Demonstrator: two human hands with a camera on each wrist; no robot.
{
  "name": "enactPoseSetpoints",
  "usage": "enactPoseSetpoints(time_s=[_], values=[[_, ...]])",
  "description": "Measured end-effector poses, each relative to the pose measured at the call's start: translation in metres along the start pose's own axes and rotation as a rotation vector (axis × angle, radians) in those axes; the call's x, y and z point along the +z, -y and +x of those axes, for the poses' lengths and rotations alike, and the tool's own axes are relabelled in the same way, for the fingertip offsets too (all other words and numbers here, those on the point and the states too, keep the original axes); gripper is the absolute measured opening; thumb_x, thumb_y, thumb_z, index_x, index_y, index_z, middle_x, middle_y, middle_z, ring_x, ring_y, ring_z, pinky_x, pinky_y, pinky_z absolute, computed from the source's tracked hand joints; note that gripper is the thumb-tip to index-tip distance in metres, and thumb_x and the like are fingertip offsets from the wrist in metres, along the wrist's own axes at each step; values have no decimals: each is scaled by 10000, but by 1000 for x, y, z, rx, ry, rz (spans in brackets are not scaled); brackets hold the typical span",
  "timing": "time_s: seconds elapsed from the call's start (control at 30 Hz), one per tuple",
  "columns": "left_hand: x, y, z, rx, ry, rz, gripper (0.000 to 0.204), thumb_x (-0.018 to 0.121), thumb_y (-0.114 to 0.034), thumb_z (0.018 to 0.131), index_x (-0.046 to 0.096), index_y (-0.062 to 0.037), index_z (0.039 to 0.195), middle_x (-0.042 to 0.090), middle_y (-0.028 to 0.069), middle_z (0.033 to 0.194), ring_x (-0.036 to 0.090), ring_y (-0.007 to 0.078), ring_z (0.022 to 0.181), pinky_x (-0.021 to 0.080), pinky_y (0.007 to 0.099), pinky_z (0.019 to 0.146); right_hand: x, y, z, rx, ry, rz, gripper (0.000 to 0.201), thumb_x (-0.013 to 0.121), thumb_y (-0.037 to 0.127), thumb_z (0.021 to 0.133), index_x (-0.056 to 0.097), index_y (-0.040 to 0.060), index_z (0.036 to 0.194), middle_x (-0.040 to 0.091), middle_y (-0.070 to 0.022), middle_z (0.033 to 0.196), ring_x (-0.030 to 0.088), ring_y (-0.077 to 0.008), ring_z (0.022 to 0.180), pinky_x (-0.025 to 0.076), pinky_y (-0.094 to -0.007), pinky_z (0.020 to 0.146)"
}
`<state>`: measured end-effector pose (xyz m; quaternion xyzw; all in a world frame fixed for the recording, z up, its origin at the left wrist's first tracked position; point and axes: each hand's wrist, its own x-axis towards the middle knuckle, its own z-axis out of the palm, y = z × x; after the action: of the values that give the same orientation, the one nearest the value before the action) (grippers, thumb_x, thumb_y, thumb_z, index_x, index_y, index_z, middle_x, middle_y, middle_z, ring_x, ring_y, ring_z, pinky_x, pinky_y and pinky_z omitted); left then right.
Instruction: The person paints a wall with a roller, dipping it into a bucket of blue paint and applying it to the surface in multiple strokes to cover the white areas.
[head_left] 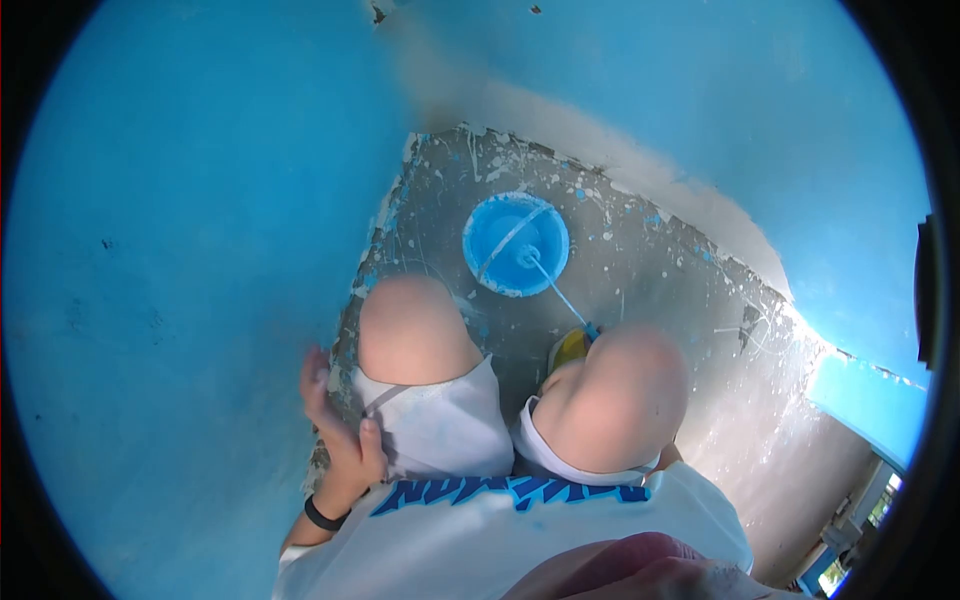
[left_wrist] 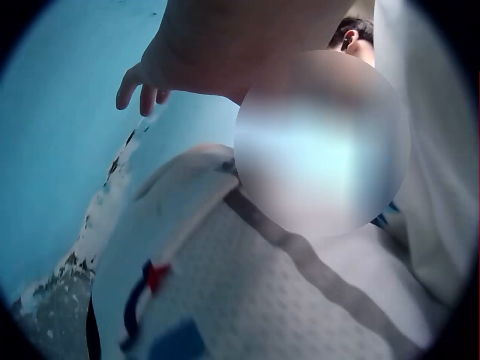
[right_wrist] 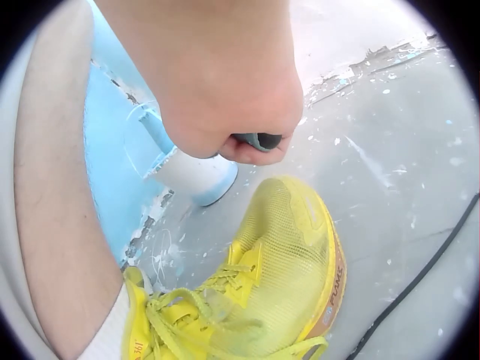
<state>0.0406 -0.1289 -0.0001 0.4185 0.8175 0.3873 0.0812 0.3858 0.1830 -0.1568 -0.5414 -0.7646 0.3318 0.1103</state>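
Note:
In the head view my left hand (head_left: 345, 430) is beside the left knee near the blue wall (head_left: 200, 220), fingers extended and holding nothing; the left wrist view shows the hand (left_wrist: 217, 56) above the white shorts. The right wrist view has my right hand (right_wrist: 232, 97) curled round a dark handle end (right_wrist: 262, 141), above a yellow shoe (right_wrist: 289, 247). Most of that hand is hidden behind the right knee in the head view. A thin blue rod (head_left: 563, 293) runs from near this knee into a blue-lined bucket (head_left: 488, 240), whose white outside (right_wrist: 199, 176) shows paint marks.
The grey floor (head_left: 440, 190) is spattered with paint and meets blue walls along chipped edges. A dark cable (right_wrist: 412, 281) lies on the floor right of the shoe. Some objects (head_left: 845, 530) stand at the lower right of the head view.

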Motion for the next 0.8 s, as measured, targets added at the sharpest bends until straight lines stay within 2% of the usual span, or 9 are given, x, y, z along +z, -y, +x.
enactPoseSetpoints(time_s=[0.13,0.2,0.3,0.37,0.43,0.5,0.57,0.63,0.8], values=[[14,5,-21,-80,13,-83,785,435,-471,1010,120,47,1509,177,343,1576,275,450,1455,252,582,1168,-25,9,13,-54,36,-19,230,664,238,955,656,11,924,555,-117,616,526,-193,545,414,-347,531],[27,3,-18,-122,-150,-316,805,426,-482,1001,102,38,1524,157,337,1586,276,452,1449,244,584,1170,-32,17,24,-71,54,-27,227,659,233,959,656,7,931,552,-113,618,519,-182,548,408,-344,529],[30,10,-20,-27,-201,-290,739,398,-398,1019,131,70,1525,173,342,1584,257,453,1467,246,571,1174,-34,43,34,-80,68,-33,223,650,224,966,655,2,942,547,-107,620,508,-166,552,400,-340,526],[32,13,-16,-32,-201,-311,742,404,-394,1016,133,75,1523,185,336,1580,264,447,1464,250,571,1172,-43,72,47,-86,62,-32,222,647,221,968,655,0,946,545,-105,621,504,-161,553,397,-338,525],[33,14,-12,-37,-195,-330,744,410,-389,1014,136,80,1522,196,330,1577,271,442,1461,254,571,1171,-68,137,75,-253,72,61,264,669,260,958,628,2,927,499,-89,629,420,-145,589,374,-350,551],[35,15,-9,-5,-181,-331,725,415,-373,1011,161,80,1516,209,320,1573,282,436,1457,266,569,1167,-69,189,100,-277,94,83,299,657,281,967,612,-9,912,482,-82,632,422,-139,620,389,-356,578],[36,15,-9,-9,-188,-353,714,416,-365,1011,171,79,1514,215,317,1571,285,434,1455,270,567,1165,-65,237,124,-349,188,201,315,658,273,977,584,-16,874,442,2,650,406,-103,639,352,-317,570],[36,16,-10,-22,-197,-377,703,416,-356,1011,181,78,1512,221,314,1568,289,433,1454,275,566,1163,-44,265,149,-468,199,245,369,648,314,982,573,-31,872,473,-30,645,435,-123,628,379,-336,578],[33,15,-17,-70,-212,-373,685,426,-343,1013,191,60,1514,228,301,1569,298,423,1451,292,555,1154,-1,314,188,-426,260,111,436,621,373,990,595,-43,865,510,-86,625,459,-170,581,395,-366,567]])
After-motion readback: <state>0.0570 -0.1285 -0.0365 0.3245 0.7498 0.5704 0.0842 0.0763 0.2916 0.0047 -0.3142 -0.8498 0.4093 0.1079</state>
